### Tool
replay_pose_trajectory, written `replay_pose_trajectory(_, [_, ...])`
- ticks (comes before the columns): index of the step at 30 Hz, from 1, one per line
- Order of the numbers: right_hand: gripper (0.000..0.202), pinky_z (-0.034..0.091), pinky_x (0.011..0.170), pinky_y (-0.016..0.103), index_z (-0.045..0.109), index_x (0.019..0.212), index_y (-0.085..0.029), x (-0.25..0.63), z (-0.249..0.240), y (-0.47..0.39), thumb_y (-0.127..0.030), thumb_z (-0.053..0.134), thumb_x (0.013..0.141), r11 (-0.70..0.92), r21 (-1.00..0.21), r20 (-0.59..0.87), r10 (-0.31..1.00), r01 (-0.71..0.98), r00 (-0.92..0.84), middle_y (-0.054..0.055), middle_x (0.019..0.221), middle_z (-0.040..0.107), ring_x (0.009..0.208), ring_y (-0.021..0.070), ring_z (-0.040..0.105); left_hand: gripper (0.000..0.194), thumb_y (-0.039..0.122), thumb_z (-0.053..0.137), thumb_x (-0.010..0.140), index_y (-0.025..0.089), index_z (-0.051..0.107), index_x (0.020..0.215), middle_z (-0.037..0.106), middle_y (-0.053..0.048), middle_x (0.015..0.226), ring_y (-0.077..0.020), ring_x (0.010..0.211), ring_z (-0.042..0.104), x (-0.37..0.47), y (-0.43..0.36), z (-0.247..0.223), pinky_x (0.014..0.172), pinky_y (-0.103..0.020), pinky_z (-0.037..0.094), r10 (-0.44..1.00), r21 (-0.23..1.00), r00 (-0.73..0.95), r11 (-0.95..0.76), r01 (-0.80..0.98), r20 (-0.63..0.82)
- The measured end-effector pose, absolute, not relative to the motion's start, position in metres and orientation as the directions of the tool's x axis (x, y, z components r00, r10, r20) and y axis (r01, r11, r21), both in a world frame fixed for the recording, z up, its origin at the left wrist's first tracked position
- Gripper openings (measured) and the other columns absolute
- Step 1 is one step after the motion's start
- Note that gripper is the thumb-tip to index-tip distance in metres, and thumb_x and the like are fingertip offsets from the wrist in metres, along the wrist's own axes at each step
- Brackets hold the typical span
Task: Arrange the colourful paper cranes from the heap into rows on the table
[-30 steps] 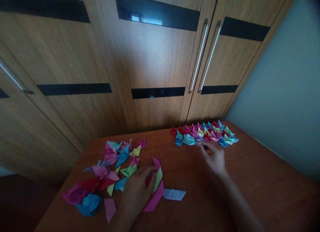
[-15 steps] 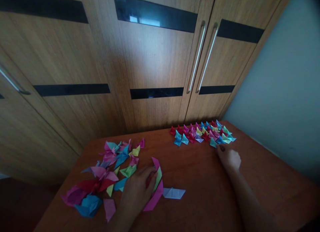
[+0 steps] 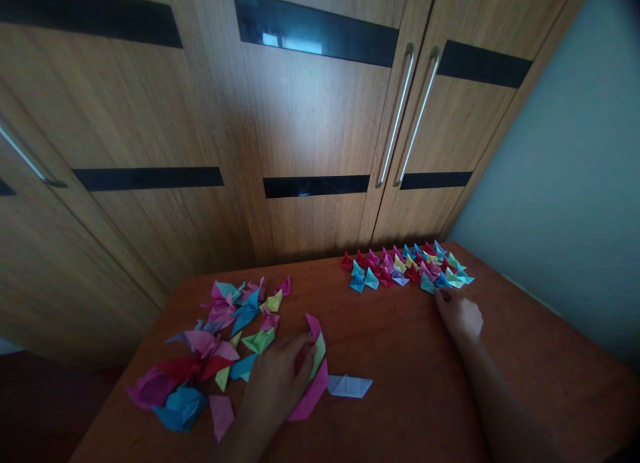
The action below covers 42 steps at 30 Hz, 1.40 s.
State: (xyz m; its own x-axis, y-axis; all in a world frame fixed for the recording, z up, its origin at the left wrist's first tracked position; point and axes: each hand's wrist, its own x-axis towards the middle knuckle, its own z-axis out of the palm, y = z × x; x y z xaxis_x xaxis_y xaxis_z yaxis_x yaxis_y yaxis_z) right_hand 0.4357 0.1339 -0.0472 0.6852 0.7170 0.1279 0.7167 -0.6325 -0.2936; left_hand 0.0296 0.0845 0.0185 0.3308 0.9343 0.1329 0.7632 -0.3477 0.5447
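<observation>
My left hand (image 3: 275, 376) is curled over several folded paper pieces at the lower middle, its thumb and fingers closed around red paper. Bright pink folded paper (image 3: 311, 398) and a light green piece (image 3: 319, 356) show along its right side. Right of them lies a pale lavender paper boat (image 3: 350, 386), flat on the table. Farther back, my right hand (image 3: 460, 316) is closed, its fingertips pinched at a teal paper boat (image 3: 427, 284) at the front of the lined-up boats. The fingers partly hide the contact there.
Small standing paper boats (image 3: 385, 276) in several colours fill rows at the back right of the brown table (image 3: 380, 336). A loose heap of folded papers (image 3: 200, 346) lies at the left. A wooden wardrobe (image 3: 315, 116) stands behind, a pale wall (image 3: 565, 203) at right.
The view has shifted very slightly, so everything sits a little farther right. Both hands keep the same positions on the papers and boats.
</observation>
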Motion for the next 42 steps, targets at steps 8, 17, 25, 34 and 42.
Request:
replay_pose_trajectory(8, [0.046,0.049,0.072,0.038,0.066,0.114,-0.029,0.436,-0.047,0.132,-0.056,0.041,0.085,-0.638,-0.304,0.116,0.712,0.707,0.692,0.013,0.097,0.069,0.089,0.0306,0.065,0.021,0.028,0.046,0.089,0.027,0.064,0.099,0.071,0.0,0.098,-0.019,0.09,0.065,0.03,0.085,0.018,0.077,-0.029,0.045,0.935,0.54,0.331,-0.347,0.767,0.13])
replay_pose_trajectory(17, [0.045,0.05,0.076,0.039,0.067,0.111,-0.03,0.435,-0.041,0.126,-0.056,0.044,0.083,-0.668,-0.363,0.093,0.668,0.649,0.739,0.011,0.102,0.069,0.095,0.0314,0.063,0.022,0.028,0.045,0.09,0.027,0.064,0.099,0.071,0.0,0.1,-0.0189,0.089,0.065,0.029,0.085,0.019,0.076,-0.029,0.044,0.934,0.541,0.333,-0.349,0.765,0.131])
replay_pose_trajectory(25, [0.054,0.05,0.074,0.045,0.067,0.109,-0.028,0.453,-0.043,0.127,-0.066,0.047,0.077,-0.718,-0.398,0.045,0.606,0.571,0.794,0.014,0.102,0.068,0.094,0.0357,0.063,0.022,0.028,0.045,0.09,0.026,0.064,0.099,0.071,-0.001,0.098,-0.0192,0.089,0.065,0.03,0.084,0.02,0.076,-0.029,0.044,0.935,0.545,0.329,-0.346,0.764,0.132])
replay_pose_trajectory(34, [0.045,0.05,0.066,0.043,0.068,0.11,-0.025,0.469,-0.051,0.137,-0.053,0.046,0.082,-0.686,-0.359,0.109,0.642,0.632,0.759,0.018,0.099,0.068,0.086,0.0349,0.065,0.022,0.024,0.045,0.089,0.026,0.064,0.099,0.071,-0.002,0.099,-0.0204,0.09,0.066,0.03,0.084,0.023,0.075,-0.029,0.044,0.936,0.533,0.334,-0.338,0.776,0.109])
replay_pose_trajectory(42, [0.043,0.05,0.069,0.041,0.066,0.11,-0.026,0.474,-0.05,0.14,-0.052,0.044,0.084,-0.676,-0.3,0.108,0.676,0.673,0.729,0.013,0.1,0.069,0.086,0.0315,0.065,0.022,0.022,0.044,0.089,0.027,0.064,0.098,0.071,0.0,0.098,-0.0189,0.09,0.065,0.029,0.084,0.02,0.075,-0.028,0.044,0.939,0.524,0.32,-0.337,0.782,0.126])
